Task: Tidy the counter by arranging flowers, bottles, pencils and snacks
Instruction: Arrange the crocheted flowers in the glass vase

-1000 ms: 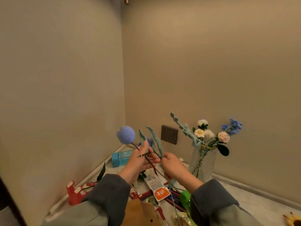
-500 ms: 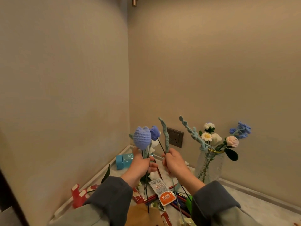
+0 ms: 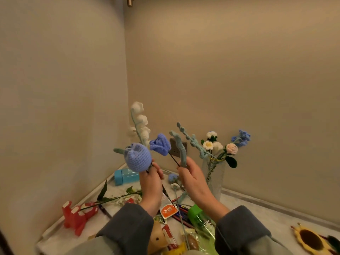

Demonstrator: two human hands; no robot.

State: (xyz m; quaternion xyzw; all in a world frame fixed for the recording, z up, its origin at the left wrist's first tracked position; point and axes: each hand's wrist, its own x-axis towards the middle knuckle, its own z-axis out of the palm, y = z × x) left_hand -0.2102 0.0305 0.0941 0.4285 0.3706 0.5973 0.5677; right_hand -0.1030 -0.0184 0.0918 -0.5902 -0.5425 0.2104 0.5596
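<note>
White sprig (image 3: pixel 141 120) now tops the hands' (image 3: pixel 151 184) (image 3: pixel 193 179) flowers (image 3: pixel 137 160).

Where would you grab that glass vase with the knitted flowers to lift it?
Probably round the glass vase at its bare middle, level from the front right: it stands upright near the wall, crochet flowers fan over its mouth, and the right hand crowds its left side.

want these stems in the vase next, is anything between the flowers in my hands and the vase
No object stands in the gap between the right hand and the vase. But a teal sprig leans out of the vase toward the rose, and the flowers already in it crowd its mouth.
</note>
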